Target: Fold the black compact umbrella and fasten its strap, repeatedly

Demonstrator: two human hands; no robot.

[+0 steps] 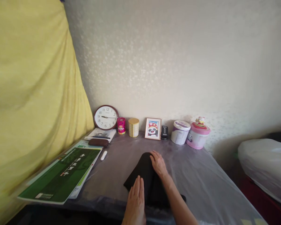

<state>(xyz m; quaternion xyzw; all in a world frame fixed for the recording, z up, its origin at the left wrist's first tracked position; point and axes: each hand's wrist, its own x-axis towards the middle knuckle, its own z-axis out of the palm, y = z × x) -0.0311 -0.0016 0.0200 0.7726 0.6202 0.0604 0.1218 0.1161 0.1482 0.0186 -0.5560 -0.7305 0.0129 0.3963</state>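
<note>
A piece of black folded cloth [142,170] lies on the table near its front edge; what kind of cloth it is I cannot make out. My left hand [135,197] is at its near left part, fingers stretched straight and side by side, palm turned inward. Farther forward, my right hand [158,164] rests on the cloth's far right edge with its fingers extended and lying flat. My right forearm crosses over the near right part of the cloth and hides some of it. Neither hand is visibly gripping anything.
Green books [67,175] are stacked at the left, with a brown case [98,142] behind them and a white stick [103,155] beside. Along the wall stand a clock [106,117], tins [133,128], a panda picture frame [153,128] and tubs [180,132]. A yellow curtain [37,93] hangs left.
</note>
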